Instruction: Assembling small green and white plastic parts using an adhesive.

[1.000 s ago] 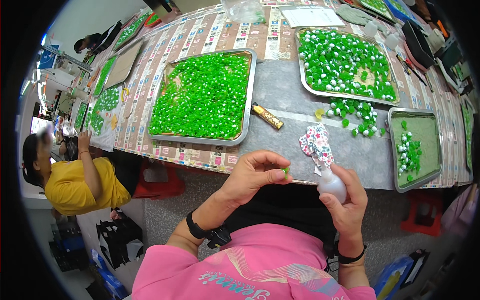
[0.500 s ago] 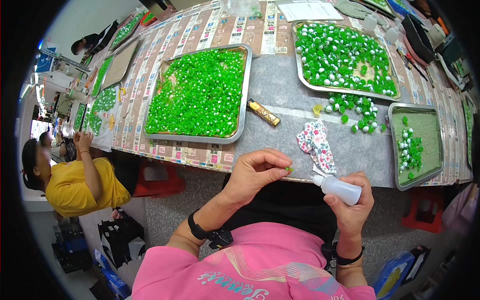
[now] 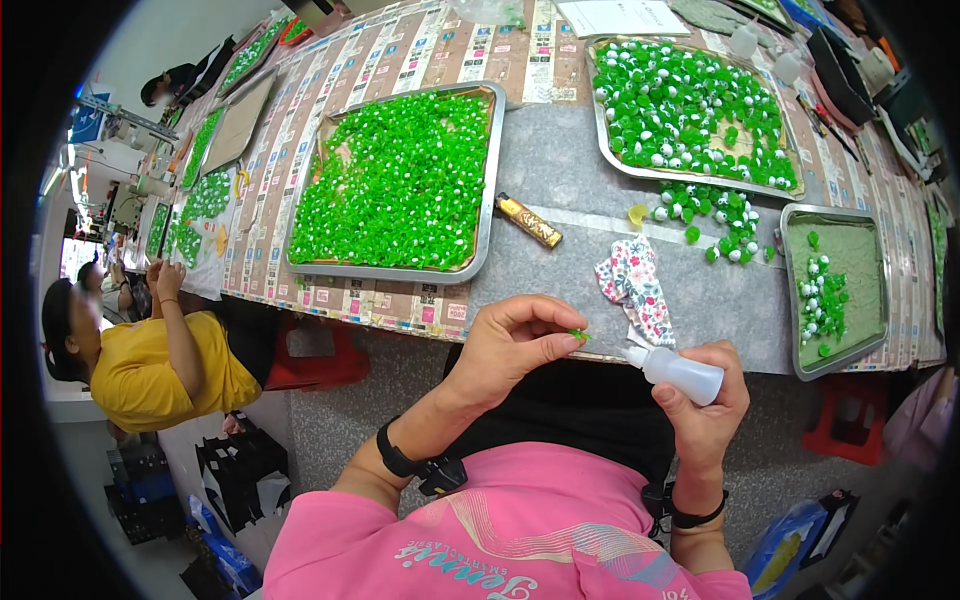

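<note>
Between thumb and forefinger, my left hand (image 3: 518,345) pinches a small green piece (image 3: 579,335) just off the table's front edge. My right hand (image 3: 712,400) is wrapped round a translucent white squeeze bottle (image 3: 684,374), whose narrow tip points left toward that piece, with a gap between them. Behind the bottle lies a floral cloth (image 3: 636,290) on the grey mat. Loose green pieces with white balls (image 3: 732,225) are scattered beyond it, beside a small yellow piece (image 3: 638,214).
A large tray (image 3: 490,180) of small green and white pieces stands left. Another tray (image 3: 690,180) of ball-topped green pieces sits far right, a smaller tray (image 3: 800,365) nearer right. A gold-and-black lighter (image 3: 529,221) lies between. A person in yellow (image 3: 165,370) sits at left.
Almost nothing differs. My left hand still pinches the green piece and my right hand keeps hold of the bottle; both have barely shifted.
</note>
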{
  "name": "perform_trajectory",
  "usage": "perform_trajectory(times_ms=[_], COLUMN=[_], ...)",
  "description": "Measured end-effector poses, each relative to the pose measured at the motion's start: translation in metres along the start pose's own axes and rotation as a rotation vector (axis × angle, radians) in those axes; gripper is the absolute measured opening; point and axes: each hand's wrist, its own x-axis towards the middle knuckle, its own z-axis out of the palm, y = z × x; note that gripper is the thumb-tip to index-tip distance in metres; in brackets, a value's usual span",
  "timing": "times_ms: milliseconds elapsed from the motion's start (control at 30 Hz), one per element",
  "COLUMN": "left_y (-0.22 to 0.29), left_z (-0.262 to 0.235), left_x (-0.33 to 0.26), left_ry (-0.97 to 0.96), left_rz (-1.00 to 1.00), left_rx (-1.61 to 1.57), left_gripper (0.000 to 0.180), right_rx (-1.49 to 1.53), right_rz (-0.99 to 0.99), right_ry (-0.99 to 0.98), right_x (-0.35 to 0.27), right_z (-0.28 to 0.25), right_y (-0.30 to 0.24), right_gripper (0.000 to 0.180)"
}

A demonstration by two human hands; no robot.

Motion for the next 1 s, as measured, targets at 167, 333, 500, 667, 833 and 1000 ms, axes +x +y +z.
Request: perform_trajectory(times_ms=[167,333,500,667,833,1000], left_y=[-0.0003,-0.0003,0.001,0.0051,0.0055,0.0054], left_z=[-0.0007,-0.0005,0.0012,0.004,0.0054,0.0053], left_x=[0.0002,0.0003,-0.0004,-0.0016,-0.0016,-0.0014], left_ry=[-0.008,-0.001,0.014,0.028,0.035,0.033], left_rz=[0.008,0.002,-0.018,-0.056,-0.061,-0.06], left_rx=[0.012,0.019,0.015,0.036,0.045,0.05], left_gripper=[0.017,0.016,0.015,0.015,0.016,0.017], right_rx=[-0.008,0.01,0.011,0.024,0.023,0.003], right_rz=[0.016,0.014,-0.005,-0.009,0.009,-0.003], right_ry=[-0.007,0.004,0.018,0.023,0.044,0.047], right_x=[0.0002,0.0003,0.0015,0.0013,0.0005,0.0003], right_z=[0.0004,0.0017,0.0002,-0.0008,0.0016,0.0015], right_y=[0.0002,0.0001,-0.003,-0.0047,-0.004,-0.002], right_gripper=[0.037,0.038,0.039,0.039,0.039,0.04])
